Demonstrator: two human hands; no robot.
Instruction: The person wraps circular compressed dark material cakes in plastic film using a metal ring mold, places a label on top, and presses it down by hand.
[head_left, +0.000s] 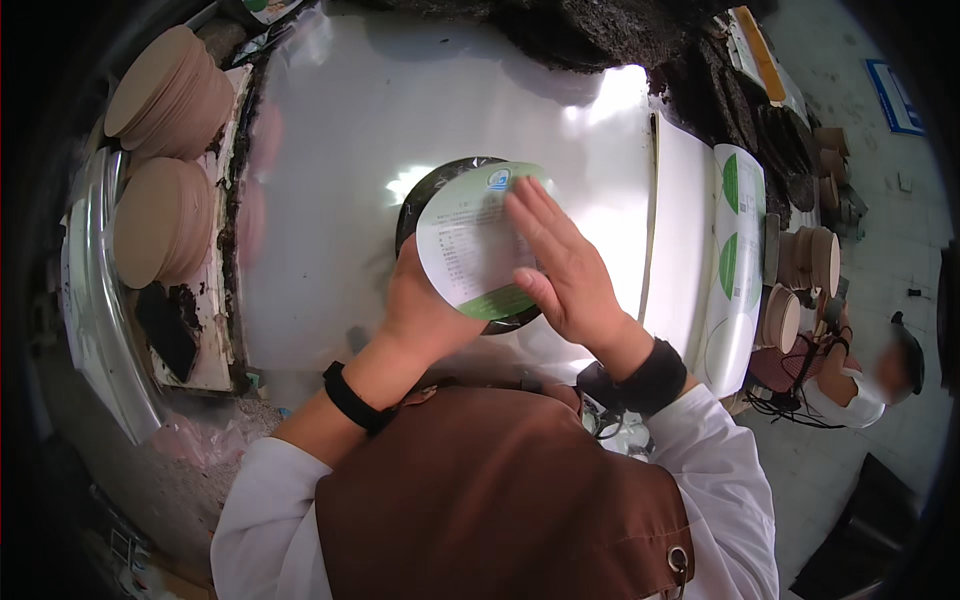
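My left hand (431, 307) grips the near left side of a round, black disc-shaped pack (409, 214) whose rim shines like plastic film. On top of the pack lies a round white-and-green printed label (472, 240), which covers most of it and overhangs at the upper right. My right hand (566, 266) is laid flat along the label's right side, slightly blurred, fingers extended and thumb apart near the green lower band. Part of the pack is hidden beneath the label and both hands. Under the hands is a shiny pale work table (322, 150).
Stacks of tan round cards (161, 221) stand at left beside a black flat object (169, 330). Dark, rough dried material (592, 34) is heaped at the far edge. A label roll (735, 270) lies right, with more round stacks (810, 259) beyond. Another person (840, 390) is at far right.
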